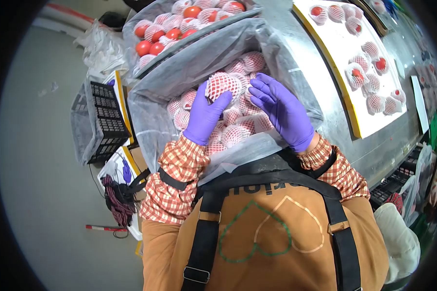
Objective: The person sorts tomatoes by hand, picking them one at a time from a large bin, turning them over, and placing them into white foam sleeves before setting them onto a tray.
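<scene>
My left hand (202, 118), in a purple glove, is closed round a tomato in a white foam net (223, 86). It is held above a lined crate (153, 109) whose grey-white liner folds over the rim. My right hand (285, 112), also purple-gloved, is open over the crate's right side, its fingers stretched toward the held tomato. Below both hands lie several netted tomatoes (235, 133), partly hidden by my hands.
Behind stands another lined crate with netted and bare tomatoes (174, 34). A white board (332, 51) with a yellow edge bears more netted tomatoes on the metal table (342, 114). At left is a black crate (107, 114) near a white plastic bag (99, 51).
</scene>
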`<state>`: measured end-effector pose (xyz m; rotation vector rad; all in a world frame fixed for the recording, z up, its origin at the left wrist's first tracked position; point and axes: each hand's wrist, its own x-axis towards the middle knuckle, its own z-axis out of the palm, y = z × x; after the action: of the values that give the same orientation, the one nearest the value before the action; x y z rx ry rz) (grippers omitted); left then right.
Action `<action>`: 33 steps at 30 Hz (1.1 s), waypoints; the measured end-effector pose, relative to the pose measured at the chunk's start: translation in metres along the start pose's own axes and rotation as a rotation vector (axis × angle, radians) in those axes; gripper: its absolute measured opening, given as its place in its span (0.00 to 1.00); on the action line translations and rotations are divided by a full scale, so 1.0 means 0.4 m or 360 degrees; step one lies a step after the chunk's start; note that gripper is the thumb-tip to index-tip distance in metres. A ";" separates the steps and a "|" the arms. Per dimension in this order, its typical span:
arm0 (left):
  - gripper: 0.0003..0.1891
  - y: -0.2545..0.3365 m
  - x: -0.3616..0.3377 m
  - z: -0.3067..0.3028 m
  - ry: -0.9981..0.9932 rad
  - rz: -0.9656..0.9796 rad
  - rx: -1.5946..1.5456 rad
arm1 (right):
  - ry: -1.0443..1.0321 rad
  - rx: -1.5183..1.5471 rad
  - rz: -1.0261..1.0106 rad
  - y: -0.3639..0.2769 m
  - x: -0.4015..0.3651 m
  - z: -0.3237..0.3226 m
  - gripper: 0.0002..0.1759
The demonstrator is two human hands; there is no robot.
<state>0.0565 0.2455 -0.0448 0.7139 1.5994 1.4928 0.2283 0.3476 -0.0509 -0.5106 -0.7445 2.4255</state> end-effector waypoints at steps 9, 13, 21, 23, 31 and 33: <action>0.38 -0.005 -0.171 -0.037 -0.0162 0.0174 -0.0605 | -0.0327 -0.1479 -0.0662 0.151 0.021 0.082 0.52; 0.42 -0.010 -0.207 -0.045 -0.0123 0.0300 -0.0300 | -0.0309 -0.1320 -0.0567 0.174 0.026 0.089 0.50; 0.46 -0.052 -0.189 -0.039 0.0014 0.0424 0.0025 | -0.0316 -0.1173 -0.0677 0.170 0.023 0.092 0.22; 0.45 -0.060 -0.172 -0.038 0.0035 0.0379 0.0026 | -0.0361 -0.1074 -0.0624 0.175 0.021 0.087 0.21; 0.36 0.002 -0.187 -0.073 -0.0304 -0.0037 -0.0880 | -0.0363 -0.1309 0.0266 0.005 0.018 -0.016 0.23; 0.37 0.007 -0.187 -0.087 -0.0222 -0.0406 -0.1423 | -0.0397 -0.0865 0.0576 -0.027 -0.019 -0.012 0.23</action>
<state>0.0645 0.1648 -0.0298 0.0893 0.7374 1.6965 0.2408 0.3524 -0.0468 -0.5916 -1.5578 2.6334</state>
